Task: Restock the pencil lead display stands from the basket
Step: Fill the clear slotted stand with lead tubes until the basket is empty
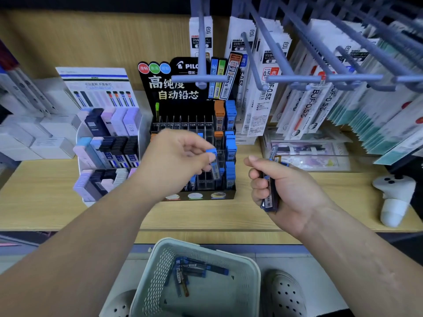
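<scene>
A black tiered lead display stand (194,124) stands on the wooden shelf, with blue and orange lead cases filling its right columns. My left hand (176,161) pinches one blue-capped lead case (214,164) in front of the stand's middle tier. My right hand (281,186) grips a bundle of dark lead cases (270,195), held to the right of the stand. Below, a pale green basket (249,266) on the floor holds several more lead cases (192,271).
A second white stand (107,154) with pastel and black cases is to the left. Hanging refill packs on grey pegs (320,76) crowd the upper right. A white controller (394,197) lies on the shelf at right. White clogs (286,294) flank the basket.
</scene>
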Demonstrator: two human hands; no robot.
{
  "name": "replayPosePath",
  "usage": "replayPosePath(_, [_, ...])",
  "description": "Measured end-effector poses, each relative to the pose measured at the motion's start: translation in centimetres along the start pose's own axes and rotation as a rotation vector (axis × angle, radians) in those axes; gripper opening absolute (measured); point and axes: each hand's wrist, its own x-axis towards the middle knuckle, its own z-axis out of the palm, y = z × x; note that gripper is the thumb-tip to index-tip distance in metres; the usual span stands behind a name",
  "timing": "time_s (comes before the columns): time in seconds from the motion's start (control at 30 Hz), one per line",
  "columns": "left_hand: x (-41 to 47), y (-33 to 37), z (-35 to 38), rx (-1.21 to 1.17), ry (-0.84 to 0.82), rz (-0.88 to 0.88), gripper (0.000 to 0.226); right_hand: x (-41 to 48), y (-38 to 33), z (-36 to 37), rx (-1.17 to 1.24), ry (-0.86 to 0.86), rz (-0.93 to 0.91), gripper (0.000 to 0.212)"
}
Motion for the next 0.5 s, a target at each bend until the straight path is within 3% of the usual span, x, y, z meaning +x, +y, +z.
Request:
replayPosePath(0.3, [0.5, -1.3, 1.9, 0.353, -0.019, 0.101, 0.010, -0.1, -0.4, -0.7, -0.055, 0.006, -0.066, 0.022])
replayPosePath(0.5, [0.7, -1.8, 2.2, 0.627, -0.066, 0.370, 0.003, -0.5, -0.8, -1.1, -0.019, -0.014, -0.059, 0.028])
